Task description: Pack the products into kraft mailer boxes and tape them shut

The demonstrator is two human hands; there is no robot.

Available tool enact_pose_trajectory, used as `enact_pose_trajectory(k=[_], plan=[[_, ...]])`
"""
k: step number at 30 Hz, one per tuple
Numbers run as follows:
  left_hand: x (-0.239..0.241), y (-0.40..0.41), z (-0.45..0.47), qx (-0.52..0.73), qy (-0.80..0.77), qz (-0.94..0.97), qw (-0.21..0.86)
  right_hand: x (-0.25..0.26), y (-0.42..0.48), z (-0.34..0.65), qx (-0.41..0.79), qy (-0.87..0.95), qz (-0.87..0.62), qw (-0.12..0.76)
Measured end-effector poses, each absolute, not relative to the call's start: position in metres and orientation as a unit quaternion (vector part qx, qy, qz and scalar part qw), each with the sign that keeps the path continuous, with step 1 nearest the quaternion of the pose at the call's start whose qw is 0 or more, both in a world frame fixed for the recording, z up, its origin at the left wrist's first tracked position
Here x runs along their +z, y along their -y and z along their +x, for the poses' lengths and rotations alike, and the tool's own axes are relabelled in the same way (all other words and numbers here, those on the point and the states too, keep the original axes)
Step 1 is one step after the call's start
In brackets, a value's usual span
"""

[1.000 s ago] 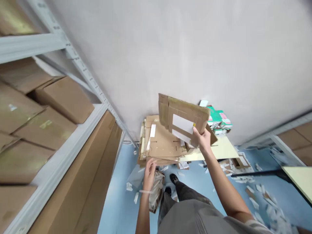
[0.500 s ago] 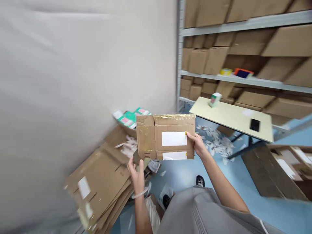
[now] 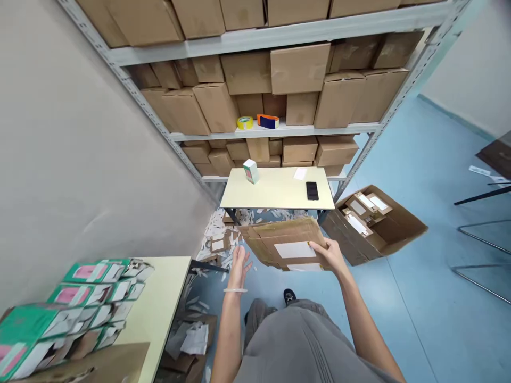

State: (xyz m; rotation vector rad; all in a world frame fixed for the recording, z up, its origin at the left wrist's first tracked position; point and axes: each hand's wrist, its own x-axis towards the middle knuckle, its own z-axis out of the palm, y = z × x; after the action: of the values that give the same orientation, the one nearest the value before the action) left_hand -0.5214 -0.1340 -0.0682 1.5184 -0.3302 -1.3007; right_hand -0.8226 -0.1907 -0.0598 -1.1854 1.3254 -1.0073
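My right hand [image 3: 329,253] grips the right edge of a flattened cardboard box [image 3: 284,243] with white labels, held tilted in front of me at waist height. My left hand [image 3: 240,263] is open with fingers spread, just left of the flattened box and not touching it; a thin band sits on that wrist. Beyond the box stands a small pale table [image 3: 275,194] carrying a small green-and-white carton [image 3: 250,171], a black phone [image 3: 312,190] and a slip of paper.
Metal shelving [image 3: 275,129] packed with brown boxes fills the back, with tape rolls [image 3: 257,122] on one shelf. An open cardboard box [image 3: 373,221] lies on the blue floor to the right. Paper scraps litter the floor under the table. Green-pink cartons [image 3: 75,300] are stacked on a table at lower left.
My view has swung right from the wall and cardboard pile to the shelving and small table. The flattened box came along in my right hand and tilted flatter; my left hand stayed open.
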Motion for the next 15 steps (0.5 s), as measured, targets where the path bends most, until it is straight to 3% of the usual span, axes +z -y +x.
enact_pose_trajectory(k=[9,15], plan=[[-0.090,0.279,-0.499,-0.591,0.144,0.672,0.422,-0.082,0.282,-0.802,-0.421,-0.585,-0.475,0.505],[-0.099,0.415,-0.465,-0.637,0.217,0.614,0.412,-0.073,0.376,-0.790,-0.444,-0.605,-0.445,0.489]])
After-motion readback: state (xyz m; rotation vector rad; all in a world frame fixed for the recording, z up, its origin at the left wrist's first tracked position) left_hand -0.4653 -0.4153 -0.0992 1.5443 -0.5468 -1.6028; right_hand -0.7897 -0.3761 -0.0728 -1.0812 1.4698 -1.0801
